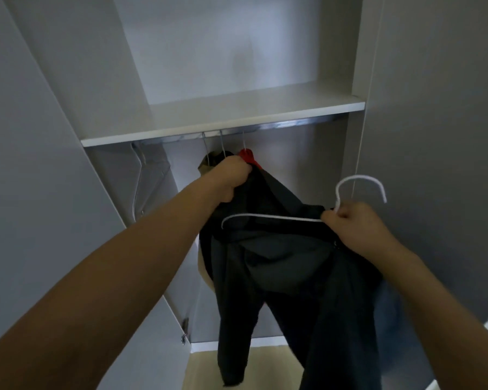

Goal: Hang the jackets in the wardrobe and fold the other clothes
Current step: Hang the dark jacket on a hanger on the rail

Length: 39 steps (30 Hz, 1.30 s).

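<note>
Black jacket is held up in front of the open wardrobe, below the shelf and level with the hanging space.

Head view. Step in hand, as judged: mounting the jacket on the white hanger before it goes on the rail. One arm of the hanger lies bare across the dark fabric, so the garment appears only part-seated.

Left hand: fingers curled tight, gripping a bunch of the jacket's upper edge, raised close to the garments already hung. Right hand: fingers closed in a pinch at the base of the hanger's hook, with jacket fabric gathered beneath the palm. Whether that fabric is also gripped cannot be told. The hook stands free above the hand, well short of the rail.

Already on the rail: a red hanger, an olive garment and a bare wire hanger to the left.

Next move, as judged: draw the left-hand shoulder over the exposed hanger arm, then lift the hook onto the rail in the open stretch right of the red hanger. The loose sleeve may slide off during the lift.
</note>
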Tool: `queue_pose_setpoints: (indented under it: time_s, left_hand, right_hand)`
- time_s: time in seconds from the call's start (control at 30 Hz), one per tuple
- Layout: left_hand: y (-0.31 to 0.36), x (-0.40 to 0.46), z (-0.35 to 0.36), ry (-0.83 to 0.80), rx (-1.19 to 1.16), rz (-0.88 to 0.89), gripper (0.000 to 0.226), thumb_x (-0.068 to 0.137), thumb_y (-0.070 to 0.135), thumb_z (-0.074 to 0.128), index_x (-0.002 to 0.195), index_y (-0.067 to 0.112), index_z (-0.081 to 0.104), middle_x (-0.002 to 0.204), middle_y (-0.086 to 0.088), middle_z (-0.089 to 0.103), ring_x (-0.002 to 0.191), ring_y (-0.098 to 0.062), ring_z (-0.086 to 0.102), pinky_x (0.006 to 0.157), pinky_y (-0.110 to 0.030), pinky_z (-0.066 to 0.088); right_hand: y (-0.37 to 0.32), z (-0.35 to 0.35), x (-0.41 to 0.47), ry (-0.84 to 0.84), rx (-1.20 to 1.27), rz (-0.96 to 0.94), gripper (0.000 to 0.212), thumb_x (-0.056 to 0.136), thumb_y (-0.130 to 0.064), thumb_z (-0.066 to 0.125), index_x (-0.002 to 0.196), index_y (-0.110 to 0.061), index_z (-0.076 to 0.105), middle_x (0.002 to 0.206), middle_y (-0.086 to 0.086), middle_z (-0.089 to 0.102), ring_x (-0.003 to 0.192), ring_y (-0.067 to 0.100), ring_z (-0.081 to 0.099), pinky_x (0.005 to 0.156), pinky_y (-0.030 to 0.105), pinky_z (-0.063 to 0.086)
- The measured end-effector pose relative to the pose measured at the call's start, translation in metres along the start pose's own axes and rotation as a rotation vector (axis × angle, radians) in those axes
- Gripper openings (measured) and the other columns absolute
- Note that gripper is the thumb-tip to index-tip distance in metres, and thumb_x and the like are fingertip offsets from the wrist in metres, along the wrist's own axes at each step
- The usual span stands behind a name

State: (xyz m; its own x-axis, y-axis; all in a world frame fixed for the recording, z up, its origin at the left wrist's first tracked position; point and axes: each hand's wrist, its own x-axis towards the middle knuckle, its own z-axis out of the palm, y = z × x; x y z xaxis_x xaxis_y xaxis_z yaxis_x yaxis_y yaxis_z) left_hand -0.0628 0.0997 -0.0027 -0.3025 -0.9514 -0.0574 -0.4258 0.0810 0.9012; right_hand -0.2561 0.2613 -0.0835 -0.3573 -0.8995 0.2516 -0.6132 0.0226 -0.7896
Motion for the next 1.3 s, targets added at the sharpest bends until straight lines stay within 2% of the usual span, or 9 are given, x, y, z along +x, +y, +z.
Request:
queue_pose_setpoints:
  time_s: [0.17, 0.37, 0.5, 0.67, 0.8, 0.97, 1.03, 1.13, 1.3]
  left_hand:
    - [0.004, -0.001, -0.022, -0.015, -0.217, -0.212, 0.016, 0.098, 0.005, 0.048, 0.086, 0.001, 0.058, 0.091, -0.016, 0.063, 0.076, -0.030, 0.062, 0.065, -0.037, 0.058]
    - [-0.004, -0.005, -0.067, -0.171, 0.689, -0.058, 0.041, 0.093, 0.040, 0.062, 0.125, 0.014, 0.064, 0.127, -0.009, 0.060, 0.109, -0.025, 0.059, 0.092, -0.028, 0.044]
    - [-0.004, -0.026, -0.088, -0.492, 0.428, -0.389, 0.011, 0.067, 0.026, 0.087, 0.073, 0.020, 0.081, 0.089, -0.010, 0.076, 0.082, -0.029, 0.074, 0.065, -0.034, 0.059]
    - [-0.012, -0.029, -0.070, -0.318, 0.314, -0.387, 0.014, 0.082, 0.002, 0.068, 0.095, -0.001, 0.066, 0.080, -0.019, 0.074, 0.070, -0.033, 0.073, 0.054, -0.038, 0.058]
    - [-0.013, -0.031, -0.078, -0.316, 0.671, -0.360, 0.017, 0.081, 0.010, 0.074, 0.093, 0.003, 0.064, 0.105, -0.020, 0.066, 0.082, -0.031, 0.068, 0.054, -0.033, 0.057]
    - [-0.018, -0.048, -0.073, -0.369, 1.090, -0.244, 0.049, 0.072, 0.042, 0.079, 0.106, 0.009, 0.067, 0.095, -0.005, 0.065, 0.080, -0.020, 0.065, 0.067, -0.028, 0.055]
    - [-0.021, -0.049, -0.070, -0.318, 1.008, -0.225, 0.049, 0.075, 0.036, 0.078, 0.111, 0.006, 0.065, 0.101, -0.008, 0.064, 0.082, -0.023, 0.065, 0.071, -0.031, 0.055]
    - [-0.021, -0.050, -0.057, -0.276, 0.410, -0.357, 0.030, 0.079, 0.007, 0.069, 0.107, -0.002, 0.063, 0.106, -0.020, 0.065, 0.087, -0.032, 0.068, 0.069, -0.036, 0.060]
    - [-0.011, -0.052, -0.029, -0.217, -0.227, -0.276, 0.025, 0.088, 0.012, 0.064, 0.113, 0.008, 0.059, 0.113, -0.016, 0.065, 0.097, -0.030, 0.067, 0.071, -0.039, 0.061]
  right_hand:
    - [0.001, -0.024, 0.002, 0.268, -0.080, 0.030, 0.049, 0.083, -0.030, 0.058, 0.044, -0.007, 0.041, 0.040, 0.000, 0.044, 0.038, 0.010, 0.045, 0.042, 0.027, 0.033]
    - [-0.010, -0.014, -0.002, 0.381, -0.127, 0.077, 0.037, 0.081, -0.032, 0.057, 0.051, -0.014, 0.044, 0.064, 0.008, 0.051, 0.058, 0.027, 0.054, 0.054, 0.031, 0.038]
    - [-0.013, -0.007, -0.003, 0.443, -0.212, 0.027, 0.043, 0.087, -0.032, 0.056, 0.047, -0.017, 0.046, 0.084, 0.008, 0.047, 0.065, 0.030, 0.051, 0.065, 0.033, 0.040]
    - [-0.019, 0.001, 0.003, 0.433, -0.247, 0.018, 0.041, 0.086, -0.032, 0.055, 0.049, -0.015, 0.050, 0.087, 0.007, 0.046, 0.064, 0.029, 0.049, 0.064, 0.032, 0.036]
    - [-0.016, -0.002, 0.008, 0.477, -0.246, 0.055, 0.041, 0.085, -0.033, 0.054, 0.050, -0.013, 0.050, 0.087, 0.009, 0.046, 0.063, 0.028, 0.046, 0.064, 0.032, 0.035]
    - [-0.018, 0.004, 0.009, 0.456, -0.215, 0.077, 0.040, 0.085, -0.033, 0.054, 0.051, -0.011, 0.051, 0.088, 0.010, 0.047, 0.063, 0.030, 0.047, 0.065, 0.033, 0.037]
    - [-0.022, 0.006, 0.006, 0.438, -0.235, 0.065, 0.039, 0.085, -0.033, 0.054, 0.052, -0.013, 0.050, 0.088, 0.009, 0.045, 0.064, 0.028, 0.046, 0.065, 0.033, 0.036]
    - [-0.036, 0.024, -0.003, 0.300, -0.314, -0.012, 0.031, 0.085, -0.034, 0.056, 0.063, -0.012, 0.056, 0.086, 0.003, 0.042, 0.062, 0.023, 0.046, 0.063, 0.030, 0.036]
    - [-0.050, 0.039, -0.009, 0.074, -0.105, -0.217, 0.045, 0.087, -0.020, 0.060, 0.051, 0.005, 0.049, 0.075, 0.011, 0.049, 0.061, 0.021, 0.052, 0.061, 0.032, 0.040]
